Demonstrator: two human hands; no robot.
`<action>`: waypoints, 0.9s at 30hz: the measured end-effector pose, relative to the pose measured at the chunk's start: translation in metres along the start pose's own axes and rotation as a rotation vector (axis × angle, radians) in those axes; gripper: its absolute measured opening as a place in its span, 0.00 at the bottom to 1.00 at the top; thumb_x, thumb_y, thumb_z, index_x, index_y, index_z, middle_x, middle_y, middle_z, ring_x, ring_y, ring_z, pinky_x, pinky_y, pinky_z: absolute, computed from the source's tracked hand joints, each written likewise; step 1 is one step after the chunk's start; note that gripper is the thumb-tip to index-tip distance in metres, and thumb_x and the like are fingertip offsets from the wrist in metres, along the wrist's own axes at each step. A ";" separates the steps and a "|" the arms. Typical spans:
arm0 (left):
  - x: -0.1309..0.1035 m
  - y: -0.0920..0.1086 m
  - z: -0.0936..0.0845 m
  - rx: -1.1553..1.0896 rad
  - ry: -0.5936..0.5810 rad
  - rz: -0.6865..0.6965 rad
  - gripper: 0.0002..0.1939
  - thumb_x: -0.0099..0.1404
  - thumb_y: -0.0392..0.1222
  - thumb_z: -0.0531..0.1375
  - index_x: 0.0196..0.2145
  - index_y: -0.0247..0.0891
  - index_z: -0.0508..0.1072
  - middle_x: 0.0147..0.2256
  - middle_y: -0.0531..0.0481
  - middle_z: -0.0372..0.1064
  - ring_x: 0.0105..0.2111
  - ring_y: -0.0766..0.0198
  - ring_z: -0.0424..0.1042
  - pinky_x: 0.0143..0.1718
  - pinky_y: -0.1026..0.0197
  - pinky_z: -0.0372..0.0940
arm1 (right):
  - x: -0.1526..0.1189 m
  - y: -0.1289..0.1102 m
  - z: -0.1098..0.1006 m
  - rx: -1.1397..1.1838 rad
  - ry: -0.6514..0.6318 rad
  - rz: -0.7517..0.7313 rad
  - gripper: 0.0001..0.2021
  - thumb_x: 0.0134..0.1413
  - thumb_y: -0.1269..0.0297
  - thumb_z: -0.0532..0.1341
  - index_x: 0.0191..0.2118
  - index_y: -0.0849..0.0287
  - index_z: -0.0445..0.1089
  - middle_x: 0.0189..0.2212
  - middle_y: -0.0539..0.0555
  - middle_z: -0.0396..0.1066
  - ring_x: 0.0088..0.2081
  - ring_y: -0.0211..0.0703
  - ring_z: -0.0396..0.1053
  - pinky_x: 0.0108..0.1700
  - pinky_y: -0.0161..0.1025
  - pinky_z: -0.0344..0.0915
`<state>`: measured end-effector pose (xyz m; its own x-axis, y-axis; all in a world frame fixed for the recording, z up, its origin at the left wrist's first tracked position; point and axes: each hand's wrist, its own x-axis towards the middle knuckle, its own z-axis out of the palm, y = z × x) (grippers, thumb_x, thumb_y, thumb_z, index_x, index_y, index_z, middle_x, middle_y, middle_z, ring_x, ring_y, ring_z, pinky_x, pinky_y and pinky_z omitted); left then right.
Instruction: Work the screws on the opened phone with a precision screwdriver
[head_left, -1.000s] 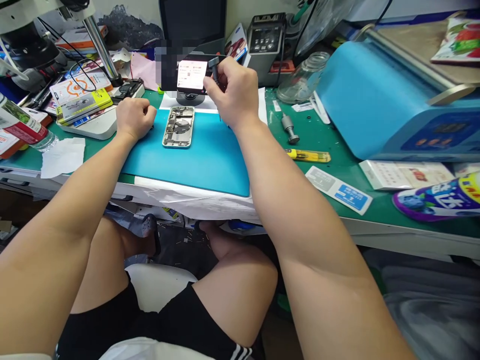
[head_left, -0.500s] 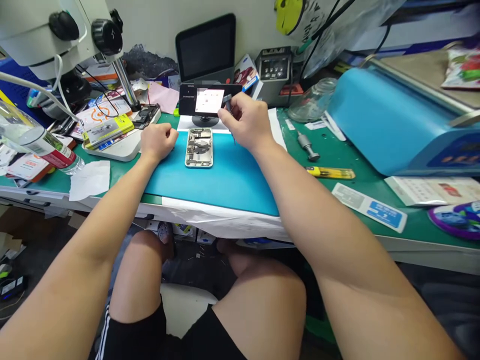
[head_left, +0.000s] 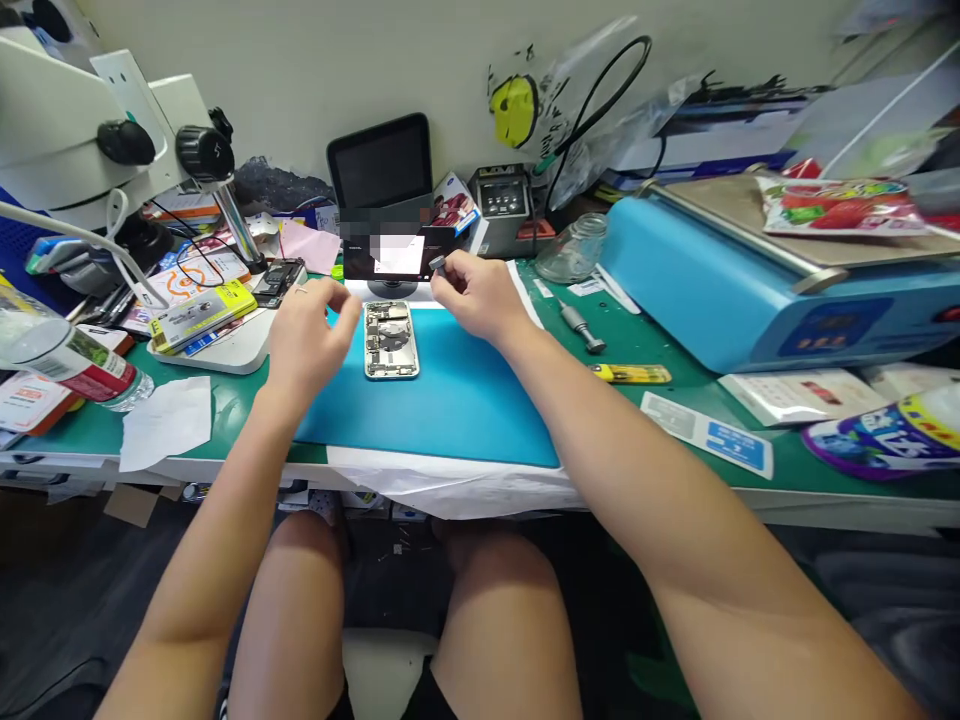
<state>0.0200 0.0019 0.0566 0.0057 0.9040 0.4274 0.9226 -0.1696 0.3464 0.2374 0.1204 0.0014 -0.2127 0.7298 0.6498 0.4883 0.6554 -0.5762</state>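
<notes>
An opened phone (head_left: 391, 342) lies on the blue mat (head_left: 427, 420), its inner parts facing up. Just left of it hovers my left hand (head_left: 311, 335), thumb held away from the curled fingers, with nothing visible in it. On the other side, my right hand (head_left: 480, 295) pinches a small screwdriver (head_left: 437, 265) by its grey handle. Most of the screwdriver is hidden behind the fingers, and its tip cannot be made out. The phone is touched by neither hand. Behind it stands a small lit screen (head_left: 397, 258) on a round base.
To the right are a second screwdriver (head_left: 582, 328), a yellow-handled tool (head_left: 634, 374), a glass jar (head_left: 574, 250) and a blue machine (head_left: 712, 285). At the left are a microscope (head_left: 150, 130), a yellow box (head_left: 202, 315), a plastic bottle (head_left: 82, 365) and white paper (head_left: 166, 423).
My left hand has gone from a fist to thumb and fingers apart, nearer the phone. My right hand still holds the screwdriver. The camera view has tilted up and turned slightly right.
</notes>
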 end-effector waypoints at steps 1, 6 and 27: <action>-0.015 0.013 -0.006 -0.038 0.001 0.039 0.12 0.77 0.49 0.59 0.48 0.42 0.77 0.50 0.44 0.76 0.53 0.52 0.74 0.59 0.44 0.69 | 0.000 -0.001 0.000 -0.006 -0.015 -0.001 0.13 0.55 0.60 0.60 0.24 0.52 0.56 0.20 0.48 0.61 0.24 0.41 0.57 0.29 0.40 0.53; -0.087 0.049 0.009 -0.177 -0.064 0.144 0.21 0.78 0.55 0.52 0.62 0.49 0.72 0.63 0.42 0.69 0.65 0.48 0.67 0.66 0.45 0.65 | -0.003 -0.007 0.001 0.001 -0.065 -0.003 0.13 0.57 0.59 0.60 0.25 0.52 0.57 0.20 0.47 0.61 0.23 0.42 0.58 0.30 0.41 0.55; -0.109 0.040 0.066 0.029 -0.186 0.204 0.35 0.76 0.62 0.50 0.72 0.42 0.63 0.73 0.39 0.51 0.74 0.40 0.48 0.70 0.31 0.58 | -0.017 -0.011 0.007 0.010 0.163 -0.226 0.12 0.73 0.50 0.51 0.41 0.47 0.66 0.29 0.53 0.78 0.24 0.48 0.73 0.28 0.46 0.69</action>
<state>0.0821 -0.0773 -0.0311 0.2602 0.9095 0.3242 0.9060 -0.3461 0.2436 0.2293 0.1018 -0.0070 -0.1764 0.5241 0.8332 0.4353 0.8007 -0.4116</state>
